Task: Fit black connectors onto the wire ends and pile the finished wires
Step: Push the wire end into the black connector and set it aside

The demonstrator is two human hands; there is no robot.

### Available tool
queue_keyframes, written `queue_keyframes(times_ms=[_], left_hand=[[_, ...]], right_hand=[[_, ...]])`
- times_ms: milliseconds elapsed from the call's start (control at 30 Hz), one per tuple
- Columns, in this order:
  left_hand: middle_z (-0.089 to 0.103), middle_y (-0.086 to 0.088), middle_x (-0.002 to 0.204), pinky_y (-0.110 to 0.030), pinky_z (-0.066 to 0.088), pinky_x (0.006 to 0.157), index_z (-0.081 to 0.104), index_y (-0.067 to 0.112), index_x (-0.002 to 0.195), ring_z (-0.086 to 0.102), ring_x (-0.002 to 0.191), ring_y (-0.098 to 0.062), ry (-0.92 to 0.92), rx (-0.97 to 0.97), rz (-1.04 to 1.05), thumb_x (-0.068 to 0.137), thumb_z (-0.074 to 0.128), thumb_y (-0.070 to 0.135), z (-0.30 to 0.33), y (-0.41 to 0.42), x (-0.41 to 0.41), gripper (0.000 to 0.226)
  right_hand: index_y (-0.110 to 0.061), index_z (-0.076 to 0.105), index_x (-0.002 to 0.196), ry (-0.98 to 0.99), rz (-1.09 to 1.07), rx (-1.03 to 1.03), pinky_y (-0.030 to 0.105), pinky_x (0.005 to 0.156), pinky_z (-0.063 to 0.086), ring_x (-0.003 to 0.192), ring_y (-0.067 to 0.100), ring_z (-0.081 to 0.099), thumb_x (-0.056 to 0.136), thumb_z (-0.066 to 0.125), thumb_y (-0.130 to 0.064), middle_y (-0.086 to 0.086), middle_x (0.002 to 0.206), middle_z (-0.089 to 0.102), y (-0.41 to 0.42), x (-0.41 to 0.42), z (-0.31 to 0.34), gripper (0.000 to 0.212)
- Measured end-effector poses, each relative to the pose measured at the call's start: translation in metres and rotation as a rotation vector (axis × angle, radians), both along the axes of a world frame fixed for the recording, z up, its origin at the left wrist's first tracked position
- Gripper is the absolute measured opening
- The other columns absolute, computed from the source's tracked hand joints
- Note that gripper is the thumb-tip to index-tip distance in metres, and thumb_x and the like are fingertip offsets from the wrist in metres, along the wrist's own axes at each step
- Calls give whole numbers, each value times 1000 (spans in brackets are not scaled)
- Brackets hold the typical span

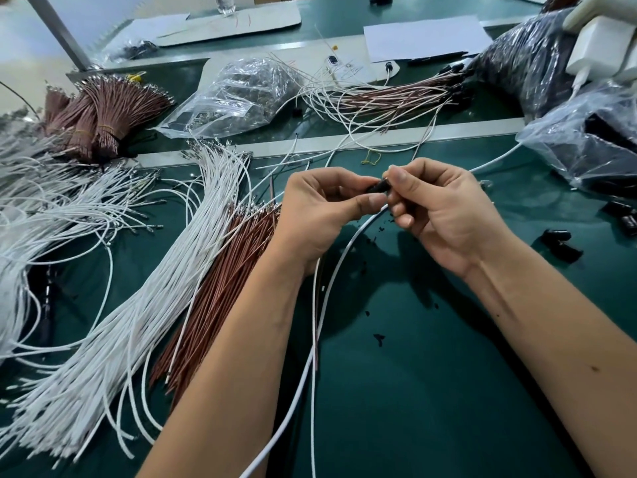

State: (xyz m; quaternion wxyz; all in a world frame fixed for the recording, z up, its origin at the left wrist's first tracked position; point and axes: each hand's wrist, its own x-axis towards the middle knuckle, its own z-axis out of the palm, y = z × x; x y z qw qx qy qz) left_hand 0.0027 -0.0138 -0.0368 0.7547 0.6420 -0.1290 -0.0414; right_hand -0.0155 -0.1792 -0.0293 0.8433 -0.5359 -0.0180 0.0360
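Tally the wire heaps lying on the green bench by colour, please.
White wire heaps: 2 (tangled heap far left, long straight bundle)
Brown wire heaps: 2 (tied bunches back left, loose bundle beside the left forearm)
Mixed brown-and-white wire heap with black connectors fitted: 1
Total: 5

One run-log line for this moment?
step: fitting connector | left hand: pinches black connector | right hand: pinches same connector | white wire: hangs below | finished pile: behind
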Motion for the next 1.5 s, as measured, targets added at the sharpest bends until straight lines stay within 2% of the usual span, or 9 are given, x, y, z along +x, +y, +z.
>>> queue_keyframes(times_ms=[367,567,767,933,1067,1167,1300,1367,1500], left_hand=[[75,-3,71,-17,53,63,75,6,82,69,63,-9,11,30,93,74,84,-5,6,-9,-4,16],[73,-4,68,-24,56,61,63,8,88,70,63,-15,76,86,182,71,89,0,9,-9,-3,32],[75,-10,76,-16,45,46,74,12,77,61,49,-10,233,21,44,80,82,12,29,-6,-6,8],[75,-10,73,-14,41,42,72,5,79,55,45,-7,240,210,43,85,78,8,73,-7,32,9],[76,-13,74,-20,43,44,74,2,82,55,45,-8,55,483,122,84,79,6,97,-16,82,7],[76,-6,74,-31,58,63,77,11,79,68,59,-14,-136,751,192,82,83,14,101,-30,129,8],[75,2,84,-38,60,84,80,20,84,71,84,-16,-311,1040,270,81,84,19,87,-48,188,5],[75,0,91,-38,59,88,79,21,86,70,88,-18,-339,1125,274,83,82,17,73,-53,210,6],[74,-1,98,-32,57,84,78,23,82,69,90,-20,-347,1222,295,84,80,13,45,-62,237,10]], right_hand=[[-5,68,83,-39,-108,-66,22,44,39,51,16,47,79,76,-26,10,66,59,5,1,-3,23],[-5,73,88,-51,-89,-175,20,46,39,69,18,52,74,79,-28,15,81,66,6,-2,0,27],[-11,72,91,34,-191,17,17,45,41,66,10,63,83,74,-34,1,78,71,-24,25,18,24],[-3,66,101,163,-306,193,13,46,48,64,10,70,102,60,-25,7,83,75,-58,94,46,23],[5,60,101,189,-419,352,19,49,55,57,17,70,105,56,-16,17,86,69,-90,153,67,22],[2,53,102,197,-508,307,22,47,55,49,19,67,107,53,-13,20,99,64,-109,194,70,15],[1,48,134,260,-582,126,22,48,55,52,20,68,108,50,-10,22,132,61,-126,232,63,28],[-1,50,133,307,-587,-12,20,48,54,54,16,67,107,52,-9,16,121,64,-128,244,57,28],[-12,56,97,425,-495,-249,16,40,48,51,6,52,106,56,-11,2,77,52,-130,258,44,8]])
